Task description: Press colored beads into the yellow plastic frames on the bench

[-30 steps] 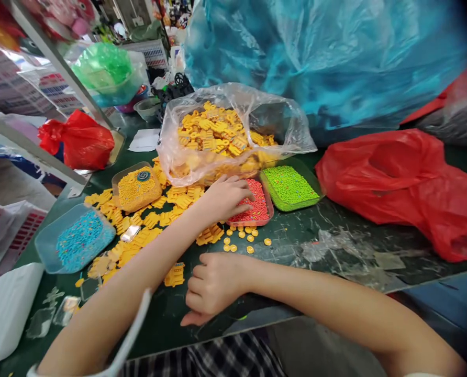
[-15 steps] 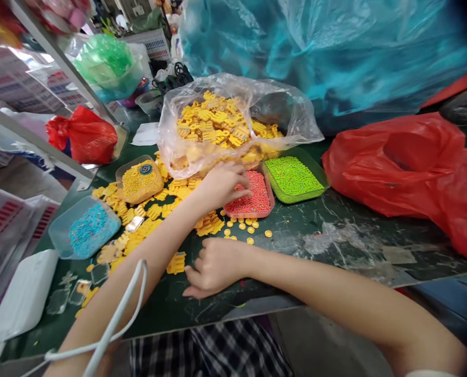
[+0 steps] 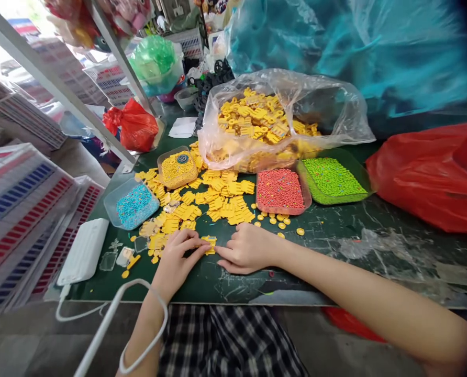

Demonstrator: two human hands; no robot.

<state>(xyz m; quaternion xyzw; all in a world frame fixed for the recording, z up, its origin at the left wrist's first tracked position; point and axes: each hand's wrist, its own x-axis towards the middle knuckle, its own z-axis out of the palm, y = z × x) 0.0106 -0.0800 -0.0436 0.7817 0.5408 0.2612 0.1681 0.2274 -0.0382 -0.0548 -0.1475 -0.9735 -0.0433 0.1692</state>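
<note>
My left hand (image 3: 177, 255) and my right hand (image 3: 244, 250) meet at the near edge of a dark green table (image 3: 335, 235). Both pinch one small yellow plastic piece (image 3: 209, 242) lying on the table between them. Just beyond the hands lies a spread of many similar yellow pieces (image 3: 218, 201). A red tray of tiny red beads (image 3: 280, 189) stands behind my right hand, with several small yellow discs (image 3: 278, 220) in front of it.
A clear bag of yellow pieces (image 3: 265, 125) sits at the back. A green bead tray (image 3: 330, 178), yellow bead tub (image 3: 177, 167) and blue bead tub (image 3: 133, 205) surround the pile. Red bags (image 3: 433, 173) right, (image 3: 135, 125) left. White box (image 3: 85, 250), striped stacked boxes (image 3: 17, 209) left.
My left hand has drawn back from the red bead tray to the near edge and joined my right hand on a yellow piece. The view has swung left.
</note>
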